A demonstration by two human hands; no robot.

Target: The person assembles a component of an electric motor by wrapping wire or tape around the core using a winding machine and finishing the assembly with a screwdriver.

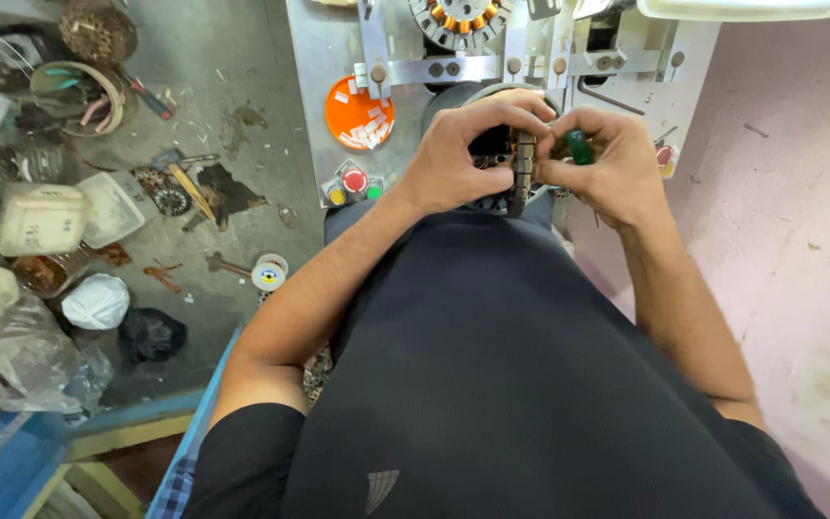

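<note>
A seated person's left hand [458,159] and right hand [602,163] meet over the lap, in front of a grey metal machine [492,58], both closed around a dark metal ring [523,173] held on edge between them. The left grip wraps the ring from its near side, thumb low and fingers curled over the top. The right grip pinches the ring's other face while also holding a green-handled tool [579,146], whose tip is hidden behind the fingers.

The ring looks ribbed along its rim, like stacked plates, dark grey and dull, with its centre mostly covered by the hands. A similar ring wound with copper wire [460,17] sits on the machine above.

The likeliest trouble, judging from this hold: the tool could slip off the ribbed edge and jab a fingertip, since the fingers crowd close around the working point. The ring hangs over the lap with nothing beneath it, so a loosened grip could send it onto the floor [242,154], littered with scraps, a wire spool [269,274] and plastic tubs [42,217].
</note>
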